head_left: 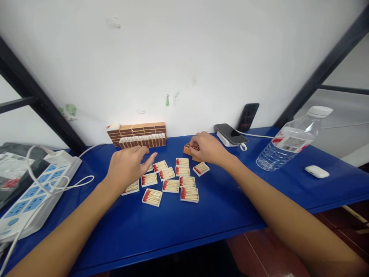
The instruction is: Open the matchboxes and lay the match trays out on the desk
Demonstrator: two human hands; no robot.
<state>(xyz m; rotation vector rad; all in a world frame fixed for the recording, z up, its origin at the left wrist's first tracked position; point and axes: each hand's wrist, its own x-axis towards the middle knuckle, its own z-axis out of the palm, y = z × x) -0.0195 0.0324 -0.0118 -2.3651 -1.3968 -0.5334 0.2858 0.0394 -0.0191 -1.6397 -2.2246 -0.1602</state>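
Observation:
My left hand (127, 163) hovers over the left matchbox trays, thumb apart from the fingers, holding nothing. Beneath and beside it lie several open white trays (152, 197) filled with red-tipped matches. Further right, my right hand (209, 148) has its fingers curled down onto a small group of orange-brown matchbox sleeves (188, 149), pinching one at the top. A single tray of matches (201, 169) sits just below that hand. Against the wall, brown matchboxes (144, 127) are stacked in layers, with a row of upright boxes (142, 141) in front.
On the left are a white power strip (43, 192), looped white cables and a dark plastic bag (17, 169). To the right stand a water bottle (288, 140), a phone on a white stand (230, 133), another phone (248, 117) and a white earbud case (317, 171).

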